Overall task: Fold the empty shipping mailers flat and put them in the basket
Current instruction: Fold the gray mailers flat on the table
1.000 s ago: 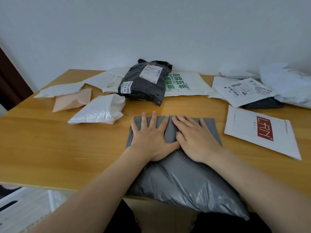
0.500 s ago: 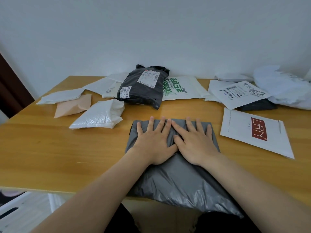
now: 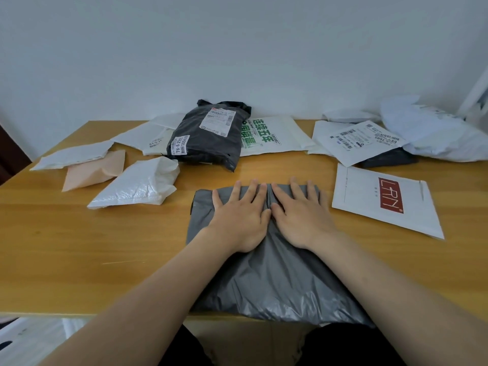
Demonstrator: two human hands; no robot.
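A grey plastic mailer (image 3: 274, 281) lies on the wooden table (image 3: 79, 247) in front of me, its near end puffed up and hanging over the front edge. My left hand (image 3: 240, 217) and my right hand (image 3: 301, 215) lie side by side on its far half, fingers straight and spread, pressing it flat. The fingertips reach the mailer's far edge. No basket is in view.
More mailers lie around: a crumpled white one (image 3: 137, 184) and a peach one (image 3: 92, 171) at left, a black one with labels (image 3: 208, 137) at the back, a white one with a red logo (image 3: 383, 202) at right, several white ones along the wall.
Both hands have slid forward along the grey mailer toward its far edge, pressing it flatter. The camera has tilted slightly.
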